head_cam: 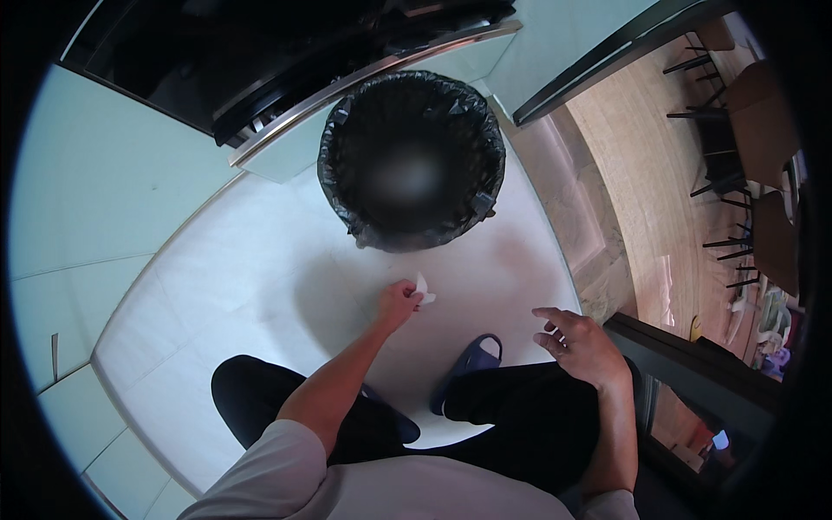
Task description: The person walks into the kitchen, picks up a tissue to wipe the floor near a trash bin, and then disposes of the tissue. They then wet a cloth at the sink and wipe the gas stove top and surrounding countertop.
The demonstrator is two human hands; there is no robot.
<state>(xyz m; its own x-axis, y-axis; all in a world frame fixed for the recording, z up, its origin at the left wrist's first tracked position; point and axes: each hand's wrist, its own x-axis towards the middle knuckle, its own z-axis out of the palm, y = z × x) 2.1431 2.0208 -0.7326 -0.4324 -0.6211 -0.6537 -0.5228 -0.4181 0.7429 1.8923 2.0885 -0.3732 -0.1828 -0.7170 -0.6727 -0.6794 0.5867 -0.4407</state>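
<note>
My left hand [398, 305] reaches forward over the pale floor, its fingers closed on a small crumpled piece of white tissue or paper [424, 290]. Just beyond it stands a round bin lined with a black plastic bag [412, 242], the bag's edge folded over the rim. The inside of the bin is dark, with a blurred pale patch, and its contents cannot be made out. My right hand [578, 344] is held above my right knee, fingers parted and slightly bent, with nothing in it.
Pale cabinet fronts [117, 188] line the left side. A metal-edged drawer front [377, 75] juts out behind the bin. At right, a dark door frame [689, 364] borders a wooden floor [643, 156] with several brown chairs [760, 123]. My feet wear blue slippers [465, 364].
</note>
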